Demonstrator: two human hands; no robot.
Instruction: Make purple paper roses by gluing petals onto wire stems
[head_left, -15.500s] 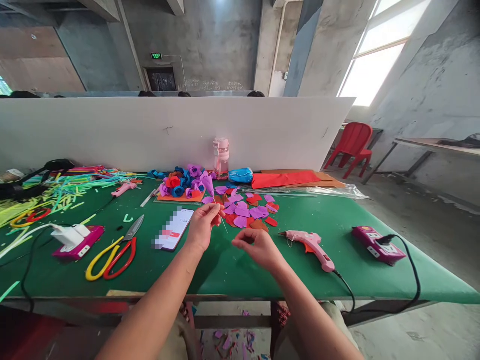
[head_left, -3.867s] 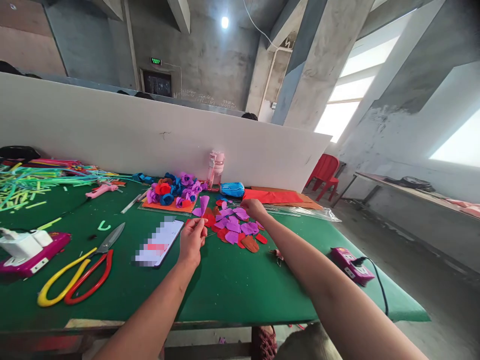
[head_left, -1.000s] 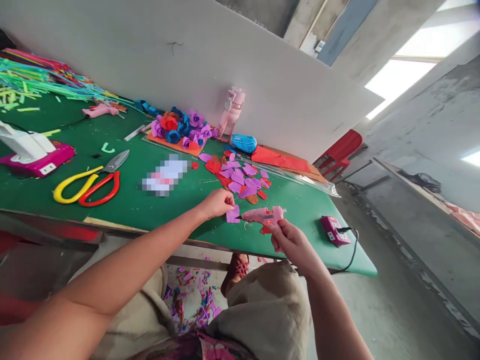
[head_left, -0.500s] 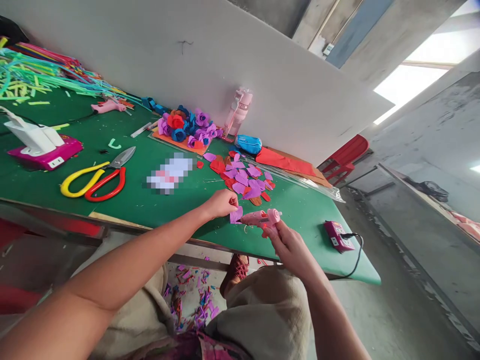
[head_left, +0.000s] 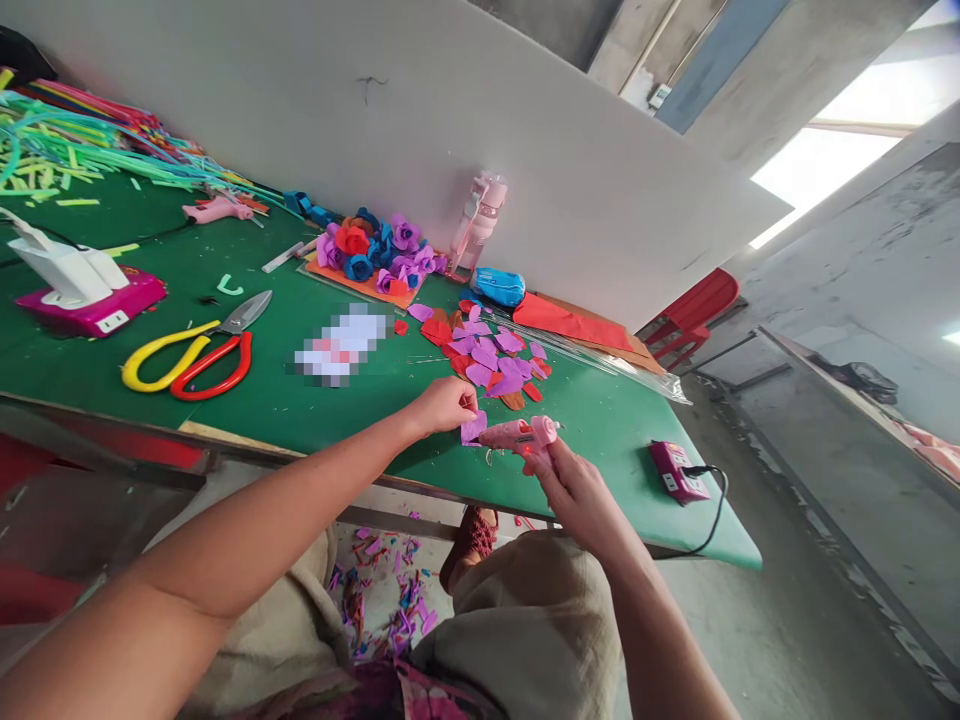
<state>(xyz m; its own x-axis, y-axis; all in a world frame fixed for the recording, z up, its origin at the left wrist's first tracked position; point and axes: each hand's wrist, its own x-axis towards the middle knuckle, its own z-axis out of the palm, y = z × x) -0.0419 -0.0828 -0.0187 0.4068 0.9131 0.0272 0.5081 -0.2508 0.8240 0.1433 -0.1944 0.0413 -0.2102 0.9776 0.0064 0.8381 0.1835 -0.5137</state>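
Note:
Near the front edge of the green table [head_left: 352, 430], my left hand [head_left: 448, 405] is closed in a pinch on a purple paper petal [head_left: 473, 427]. My right hand [head_left: 574, 485] is wrapped round the handle of a pink glue gun [head_left: 521, 434], where a small red light glows. The gun's nozzle points left and meets the petal's lower right edge; whether it touches I cannot tell. Just beyond my hands lies a loose pile of purple, red and brown petals [head_left: 486, 358].
Finished paper flowers [head_left: 375, 250] sit on an orange sheet at the back. Scissors [head_left: 206, 350], a second pink glue gun [head_left: 217, 209] and a magenta power strip [head_left: 94, 305] lie left. A pink bottle [head_left: 478, 225] stands behind; another socket block [head_left: 677, 472] is right.
The glue gun's nozzle has shifted very slightly left along the petal's edge. My left hand keeps its pinch and has barely moved.

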